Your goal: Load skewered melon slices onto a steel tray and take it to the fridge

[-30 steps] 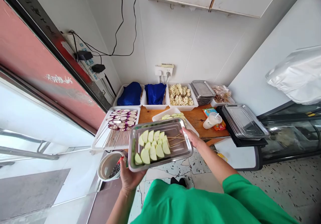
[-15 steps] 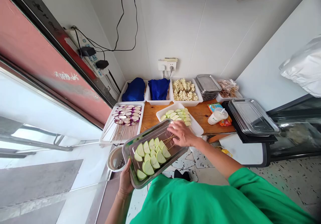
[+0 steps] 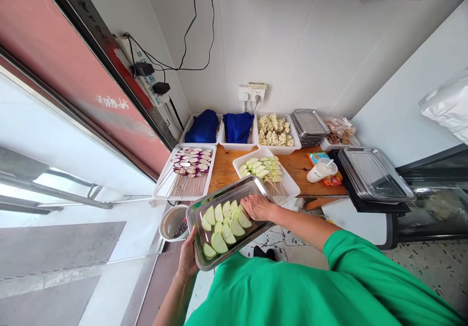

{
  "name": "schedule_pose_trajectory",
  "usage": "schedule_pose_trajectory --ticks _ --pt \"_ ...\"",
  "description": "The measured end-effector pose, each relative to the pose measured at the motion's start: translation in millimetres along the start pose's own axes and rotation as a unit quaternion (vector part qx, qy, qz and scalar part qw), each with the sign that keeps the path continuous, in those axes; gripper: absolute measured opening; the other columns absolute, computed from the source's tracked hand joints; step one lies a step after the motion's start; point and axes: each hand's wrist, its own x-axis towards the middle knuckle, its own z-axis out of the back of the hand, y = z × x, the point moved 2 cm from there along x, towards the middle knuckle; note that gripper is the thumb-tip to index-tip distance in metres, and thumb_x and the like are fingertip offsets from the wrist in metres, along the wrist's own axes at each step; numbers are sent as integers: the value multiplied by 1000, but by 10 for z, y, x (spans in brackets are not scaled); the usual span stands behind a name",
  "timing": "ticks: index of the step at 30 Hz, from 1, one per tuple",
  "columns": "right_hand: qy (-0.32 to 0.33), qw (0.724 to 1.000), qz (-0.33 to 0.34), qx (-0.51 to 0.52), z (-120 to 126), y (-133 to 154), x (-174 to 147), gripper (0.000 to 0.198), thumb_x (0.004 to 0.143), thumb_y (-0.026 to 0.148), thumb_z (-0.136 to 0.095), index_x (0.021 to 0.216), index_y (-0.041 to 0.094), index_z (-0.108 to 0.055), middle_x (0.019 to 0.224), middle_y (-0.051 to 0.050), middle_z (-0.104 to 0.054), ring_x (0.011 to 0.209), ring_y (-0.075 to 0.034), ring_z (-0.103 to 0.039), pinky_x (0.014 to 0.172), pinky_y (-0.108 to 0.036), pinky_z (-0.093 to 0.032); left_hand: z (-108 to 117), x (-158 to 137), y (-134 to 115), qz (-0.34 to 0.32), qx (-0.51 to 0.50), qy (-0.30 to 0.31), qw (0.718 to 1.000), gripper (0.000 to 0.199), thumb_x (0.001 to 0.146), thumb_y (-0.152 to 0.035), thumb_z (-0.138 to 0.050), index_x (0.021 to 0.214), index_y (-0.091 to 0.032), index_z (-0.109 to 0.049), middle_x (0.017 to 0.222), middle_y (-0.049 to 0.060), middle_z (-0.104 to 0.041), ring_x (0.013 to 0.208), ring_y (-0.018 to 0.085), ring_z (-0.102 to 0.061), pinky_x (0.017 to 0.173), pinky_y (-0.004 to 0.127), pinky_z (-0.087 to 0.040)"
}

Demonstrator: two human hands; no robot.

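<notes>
At lower centre the left hand (image 3: 188, 262) grips the steel tray (image 3: 204, 209) of skewered green slices (image 3: 223, 221), right hand (image 3: 258, 206) closed on them, before a wooden bench (image 3: 224, 170) crowded with white trays (image 3: 288, 187).

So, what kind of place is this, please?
Probably a food-prep corner of a skewer stall or small eatery. White trays of skewered vegetables sit on a wooden table beside stacked metal trays, and a glass display case stands at right.

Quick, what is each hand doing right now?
Left hand: closed on the edge of the steel tray, holding it up.
Right hand: resting on the green skewers in the tray; grip cannot be told.
</notes>
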Motion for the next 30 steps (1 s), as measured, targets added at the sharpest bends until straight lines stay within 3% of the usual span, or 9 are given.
schedule_pose_trajectory --ticks 4,8,12,16,20,24,30 --pt "22 998 -23 52 -16 -21 -91 20 85 16 -44 96 15 -60 78 -8 -66 73 -21 -58 68 -30 -40 126 52 -23 -5 -22 22 1000 35 83 -28 -54 116 -21 -61 84 7 -73 89 27 -67 83 37 -53" --pt "1 997 -43 69 27 -29 -240 17 87 20 -43 94 16 -58 82 -5 -66 70 -16 -57 61 -25 -38 260 133 -58 -11 -65 142 988 38 90 -30 -40 118 -17 -61 95 10 -72 98 26 -64 93 39 -47" --pt "-31 988 -137 59 57 -1 -334 23 91 19 -31 93 14 -54 79 -7 -64 66 -16 -57 56 -25 -36 291 206 -49 -35 -117 231 965 45 93 -32 -30 103 -12 -69 95 12 -72 102 26 -62 98 40 -43" --pt "-46 967 -248 47 21 19 -287 22 90 15 -30 96 12 -52 80 -12 -65 69 -19 -60 57 -28 -37 201 274 37 -67 -134 209 966 45 93 -33 -30 99 -14 -71 91 10 -72 104 26 -61 98 43 -42" --pt "-29 949 -309 55 -32 1 -160 26 83 19 -47 107 10 -49 87 -13 -67 74 -21 -64 56 -27 -40 92 368 157 -72 -126 166 976 40 92 -34 -36 98 -17 -71 86 8 -73 105 27 -60 98 45 -42" --pt "-3 949 -312 48 -42 -5 -40 36 78 24 -55 110 7 -51 92 -16 -68 80 -24 -65 60 -29 -44 61 483 215 -83 -125 130 980 35 91 -30 -38 103 -16 -69 83 8 -74 101 26 -62 97 44 -43" --pt "26 961 -276 20 128 72 -45 40 73 38 -62 100 8 -60 90 -17 -67 83 -29 -64 65 -34 -47 71 565 237 -80 -120 115 983 34 90 -30 -41 112 -16 -64 89 9 -73 99 25 -63 96 44 -44"
